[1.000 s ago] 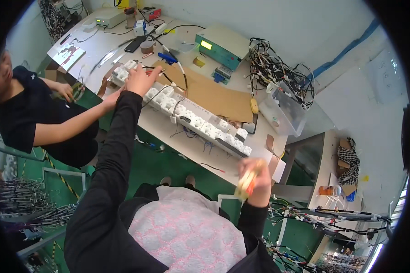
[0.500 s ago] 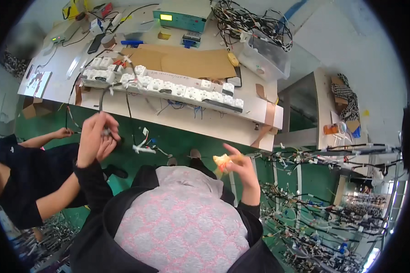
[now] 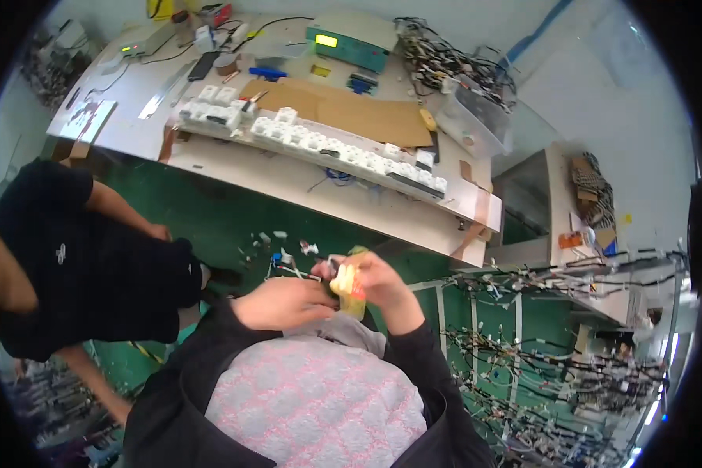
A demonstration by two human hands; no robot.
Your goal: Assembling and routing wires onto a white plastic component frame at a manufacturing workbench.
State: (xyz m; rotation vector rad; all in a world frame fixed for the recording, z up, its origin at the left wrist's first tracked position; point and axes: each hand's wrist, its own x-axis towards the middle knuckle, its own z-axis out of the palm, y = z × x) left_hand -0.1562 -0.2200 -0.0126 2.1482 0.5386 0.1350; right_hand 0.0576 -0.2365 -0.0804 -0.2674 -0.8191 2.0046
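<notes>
My right hand (image 3: 382, 282) is closed round a small yellow-and-white thing with red patches and yellowish translucent film (image 3: 348, 282); I cannot make out its kind. Close beside it, my left hand (image 3: 285, 303) lies across the front of my body with its fingers bent together, fingertips partly hidden. A wire harness (image 3: 292, 271) with white wrapping and a blue connector reaches in toward both hands from just beyond them. Something dark sits at the right fingertips, too small to name.
A long board of white connector holders (image 3: 312, 143) lies along the workbench (image 3: 234, 160). Behind it are cardboard (image 3: 351, 109), a green instrument (image 3: 349, 45) and a clear bin (image 3: 472, 117). A co-worker in dark clothes (image 3: 93, 257) stands at left. Harnesses hang on racks (image 3: 515, 355) at right.
The harness has come away from the board. My left hand has moved down and right, meeting my right hand, which has shifted left with the yellow-and-white thing. The co-worker has turned and moved.
</notes>
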